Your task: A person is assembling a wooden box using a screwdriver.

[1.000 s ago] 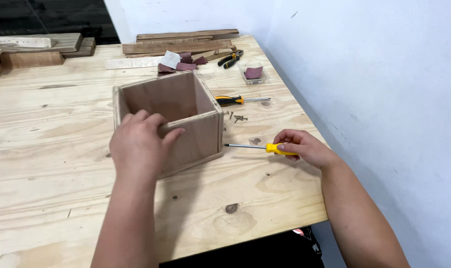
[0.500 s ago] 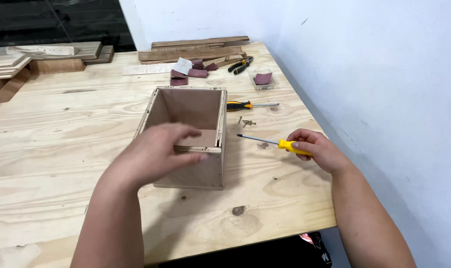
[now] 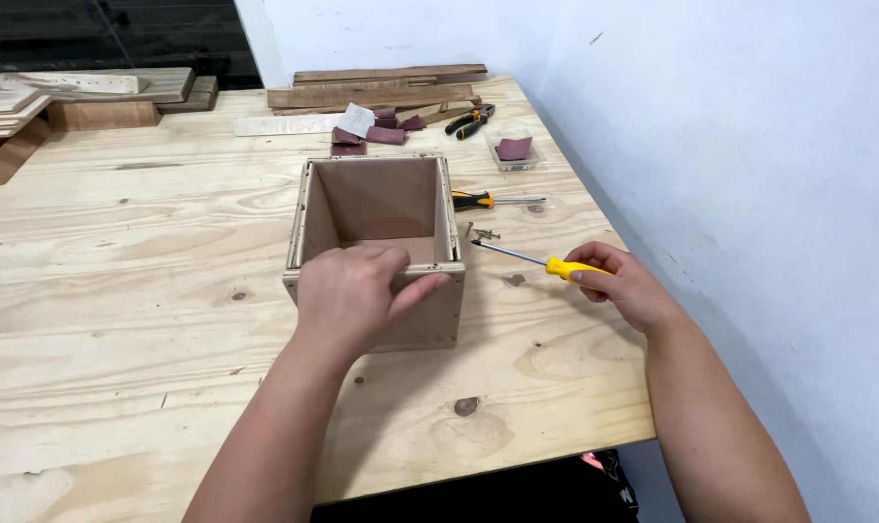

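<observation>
An open square box of thin brown plywood [image 3: 377, 247] stands on the pale plywood counter [image 3: 120, 291], near the middle, with its open side upward. The left hand [image 3: 357, 295] lies over the near wall of the box, the fingers bent over the top edge and closed on it; this grip seems to keep the light box from sliding on the smooth board.

The right hand [image 3: 625, 286] rests on the counter to the right of the box, apart from it. It is closed around the yellow handle of a thin screwdriver [image 3: 536, 260], whose steel shaft points to the left, toward the upper right corner of the box, so the tool appears ready for work on that side.

Just beside the tip lie a few small loose screws [image 3: 485, 233], within easy reach. A second screwdriver with black and orange handle [image 3: 488, 200] lies near the box, behind them. Further back are black and yellow pliers [image 3: 471, 120], dark red pieces of sandpaper [image 3: 381, 135] and some long wooden strips [image 3: 391, 85] against the white wall [image 3: 730, 145].
</observation>
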